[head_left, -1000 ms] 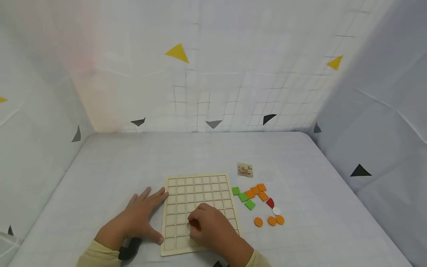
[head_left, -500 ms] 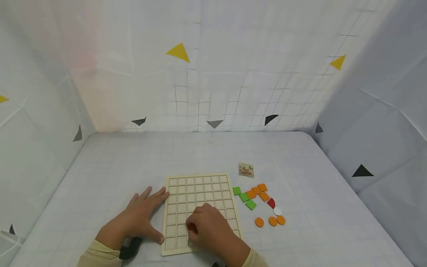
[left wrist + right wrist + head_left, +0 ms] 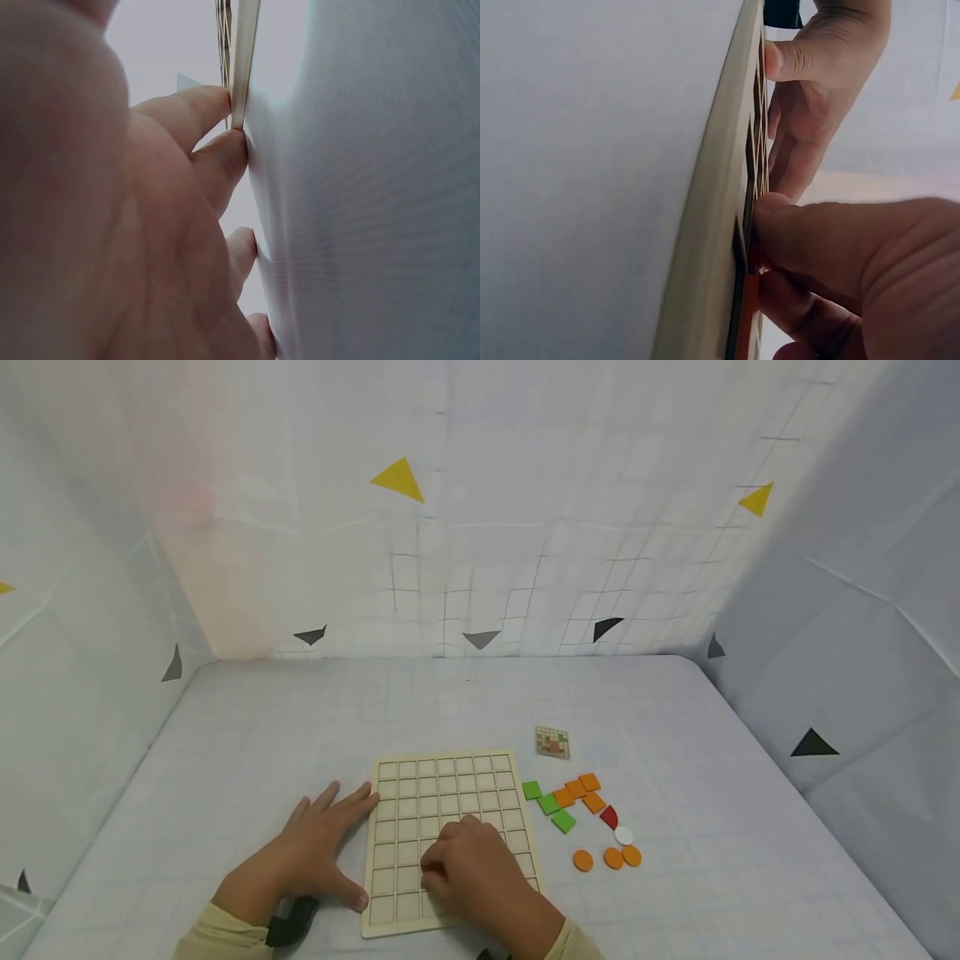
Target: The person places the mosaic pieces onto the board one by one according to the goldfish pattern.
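Head view: one board (image 3: 447, 783), pale, gridded, flat on the tabletop (image 3: 337, 718); left hand (image 3: 315, 852) at its left edge, fingers (image 3: 356, 808) spread, thumb and forefinger touching the rim, nothing gripped; right hand (image 3: 476, 872) over the lower middle, fingers bent, contents hidden here. Right of the board, loose: three green tiles (image 3: 550, 804), four orange tiles (image 3: 576, 788), three orange discs (image 3: 613, 858), one white disc (image 3: 623, 836), one red wedge (image 3: 609, 817); beyond them, one card (image 3: 552, 742). Left wrist view: two fingertips against the board's edge, others down on the tabletop; a touch, not a grip. Edge squared and shallow; board judged stiff, light, apt to slide if unsteadied, best held at opposite edges. Right wrist view: right thumb and forefinger nearly meeting at the board's face, apparently pinching a red piece (image 3: 755, 251) that shows only as a sliver between them; just beside, an orange piece (image 3: 746, 315) on the board. Both pieces judged thin, rigid, very light, perhaps slick on the face; best taken by opposite edges, with fingertips only.
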`<action>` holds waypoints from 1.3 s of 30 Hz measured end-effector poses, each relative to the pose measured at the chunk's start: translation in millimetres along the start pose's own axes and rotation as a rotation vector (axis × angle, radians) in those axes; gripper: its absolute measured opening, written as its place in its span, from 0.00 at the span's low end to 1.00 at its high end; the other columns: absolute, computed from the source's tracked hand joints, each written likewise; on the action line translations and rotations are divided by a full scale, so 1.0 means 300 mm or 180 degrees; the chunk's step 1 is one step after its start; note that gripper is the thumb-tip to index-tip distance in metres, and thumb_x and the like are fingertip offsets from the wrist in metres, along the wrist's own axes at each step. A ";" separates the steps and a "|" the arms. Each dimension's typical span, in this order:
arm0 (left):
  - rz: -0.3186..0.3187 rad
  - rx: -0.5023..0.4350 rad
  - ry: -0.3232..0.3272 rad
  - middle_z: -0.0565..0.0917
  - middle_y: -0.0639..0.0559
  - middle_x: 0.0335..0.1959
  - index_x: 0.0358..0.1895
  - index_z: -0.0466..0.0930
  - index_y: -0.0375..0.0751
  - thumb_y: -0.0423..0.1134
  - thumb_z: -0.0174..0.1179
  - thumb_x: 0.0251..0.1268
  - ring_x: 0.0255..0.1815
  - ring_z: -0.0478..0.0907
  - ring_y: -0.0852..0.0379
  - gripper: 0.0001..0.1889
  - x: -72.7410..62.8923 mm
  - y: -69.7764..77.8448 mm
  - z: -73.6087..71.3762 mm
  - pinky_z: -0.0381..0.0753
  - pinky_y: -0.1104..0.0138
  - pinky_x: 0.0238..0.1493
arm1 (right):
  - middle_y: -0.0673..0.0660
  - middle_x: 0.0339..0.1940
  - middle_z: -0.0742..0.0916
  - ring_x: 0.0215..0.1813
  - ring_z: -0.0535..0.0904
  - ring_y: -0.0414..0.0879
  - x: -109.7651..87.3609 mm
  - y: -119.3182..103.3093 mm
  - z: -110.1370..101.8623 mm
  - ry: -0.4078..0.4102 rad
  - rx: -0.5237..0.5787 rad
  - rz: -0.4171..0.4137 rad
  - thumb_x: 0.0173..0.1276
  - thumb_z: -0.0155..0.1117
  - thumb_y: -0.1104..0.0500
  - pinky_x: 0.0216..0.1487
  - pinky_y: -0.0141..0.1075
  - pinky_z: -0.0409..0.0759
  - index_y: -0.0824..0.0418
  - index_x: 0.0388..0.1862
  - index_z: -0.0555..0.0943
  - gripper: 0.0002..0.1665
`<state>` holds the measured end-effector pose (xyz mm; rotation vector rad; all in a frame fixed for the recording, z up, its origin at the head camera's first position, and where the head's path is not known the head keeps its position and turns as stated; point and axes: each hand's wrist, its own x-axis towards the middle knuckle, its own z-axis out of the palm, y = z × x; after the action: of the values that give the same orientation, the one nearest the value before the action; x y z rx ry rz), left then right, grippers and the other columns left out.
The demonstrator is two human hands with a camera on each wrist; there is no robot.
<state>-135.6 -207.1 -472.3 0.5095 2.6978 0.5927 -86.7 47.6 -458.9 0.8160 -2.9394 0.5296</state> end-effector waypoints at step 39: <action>0.0024 0.0055 0.0036 0.58 0.49 0.82 0.80 0.61 0.53 0.73 0.80 0.11 0.83 0.41 0.28 0.75 -0.006 0.015 0.002 0.37 0.26 0.74 | 0.42 0.40 0.84 0.38 0.76 0.36 -0.204 0.220 -0.143 0.0115 0.0789 0.1366 0.64 0.73 0.52 0.35 0.29 0.78 0.51 0.49 0.88 0.15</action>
<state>-132.6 -203.8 -470.4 0.5227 2.7151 0.5765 -69.5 145.1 -447.5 0.1715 -3.0569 0.9342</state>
